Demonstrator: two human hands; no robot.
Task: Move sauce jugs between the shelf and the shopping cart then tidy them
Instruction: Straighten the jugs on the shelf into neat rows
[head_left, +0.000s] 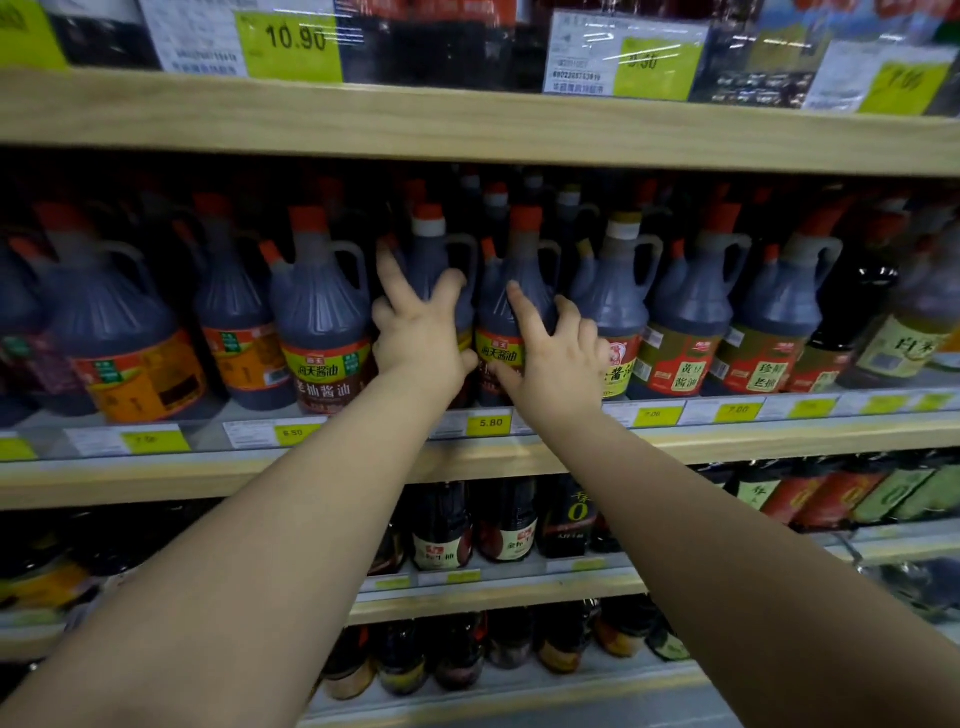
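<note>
Both hands are up at the middle pale wooden shelf (779, 441). No jug has been lifted off it. No cart is clearly in view; a blurred metal shape at low right may be one, cannot tell. Judged: this is a pick just starting or a straightening in place, and no transfer can be confirmed.

- Left hand (421, 338): fingers splayed and straight, pressed on the dark plastic sauce jug with white collar and orange cap (427, 260).
- Right hand (558, 366): index finger laid up the shoulder, other fingers bent round the flank of the dark plastic sauce jug with orange cap and yellow-green label (535, 280).
- Both jugs stand upright in the front row, just beside each other.

Count:
- Hands: two.
- Jugs under hand: two.
- Handled jugs in the front row: about nine. There are more behind, too dark to count.
</note>
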